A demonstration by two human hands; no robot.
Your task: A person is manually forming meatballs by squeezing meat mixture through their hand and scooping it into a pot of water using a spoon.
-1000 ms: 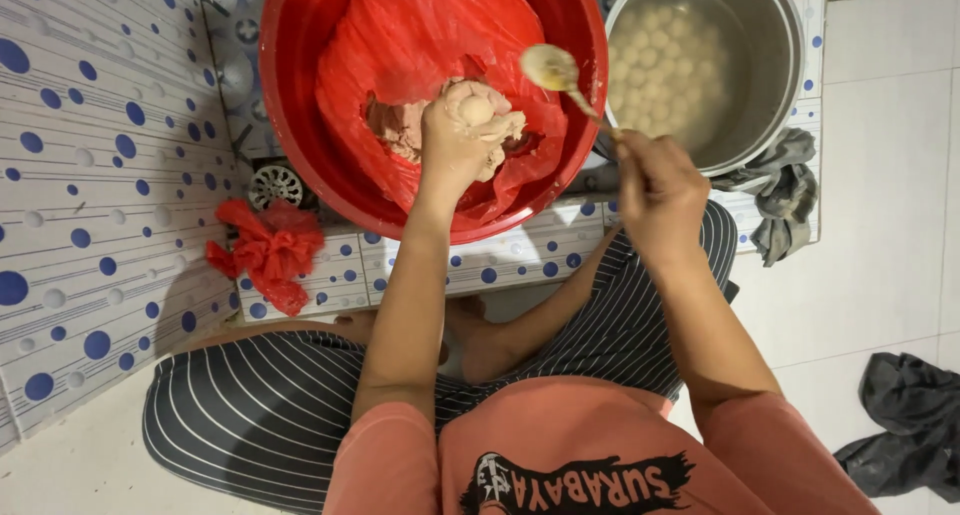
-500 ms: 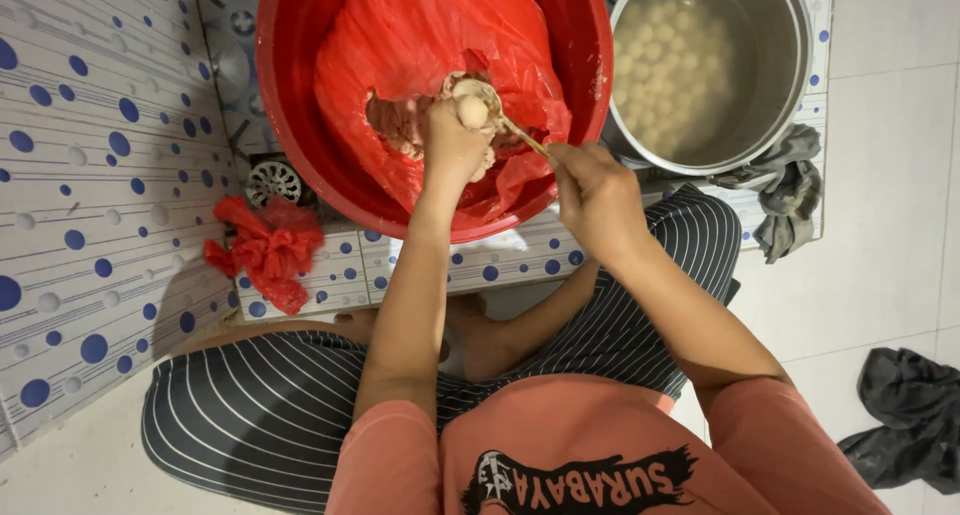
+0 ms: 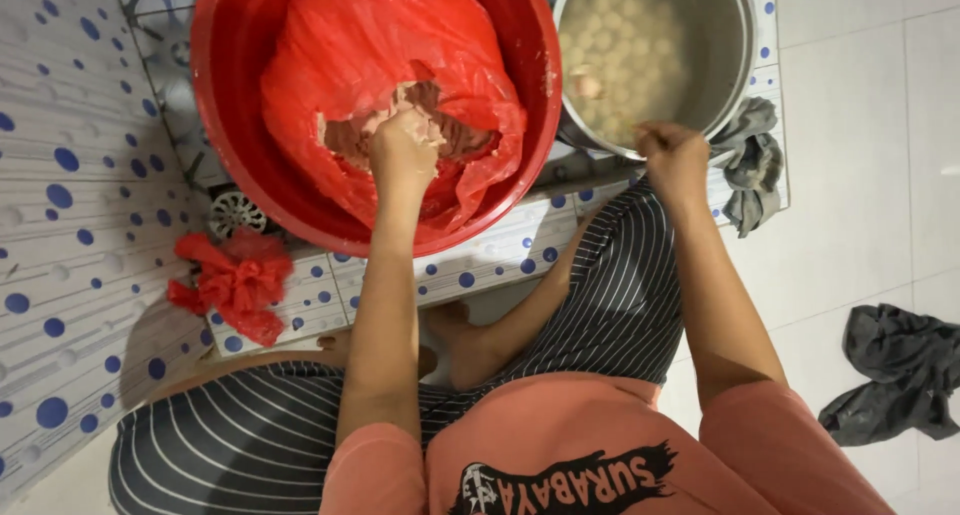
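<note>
From the head camera I see my left hand pressed into the pinkish dough, fingers closed on a lump of it, inside the red plastic bag lining the red basin. The bag hides most of the dough. My right hand sits at the near rim of the steel pot, fingers curled together; whether it grips anything I cannot tell. Beyond it pale balls lie in cloudy water, the pot's top cut off.

Red basin and steel pot nearly touching; narrow gap between.
</note>
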